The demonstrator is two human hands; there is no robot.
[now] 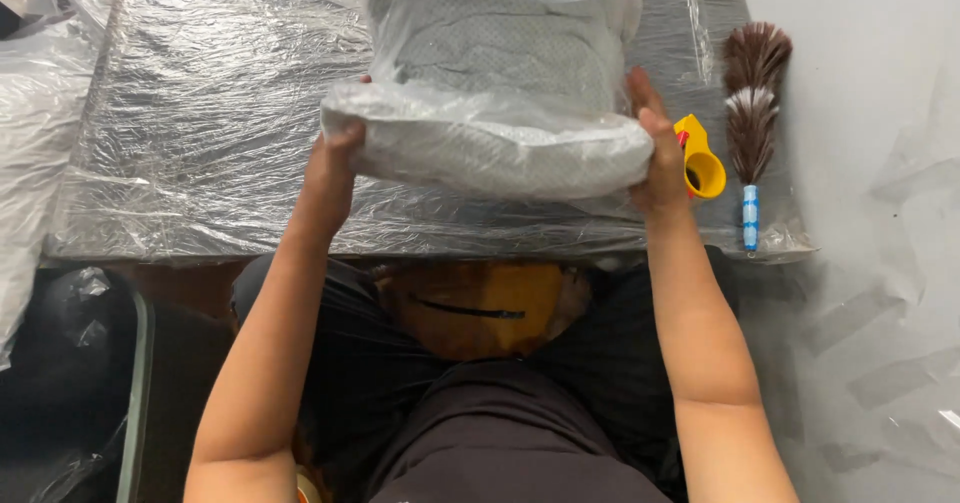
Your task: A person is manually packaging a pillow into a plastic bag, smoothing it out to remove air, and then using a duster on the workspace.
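A bulky grey textured cushion wrapped in clear plastic (500, 83) is held up over a plastic-covered table (200, 143). My left hand (335, 158) grips its lower left end. Against the right end presses my right hand (655, 148), fingers flat along the wrap. The bottom edge of the bundle is a rolled, padded fold.
A yellow funnel-shaped object (700, 163) lies just right of my right hand. A brown and white feather duster with a blue handle (752, 123) lies at the table's right edge. Crumpled plastic sheeting (30, 143) piles at the left. A brown bag (480, 308) sits under the table by my lap.
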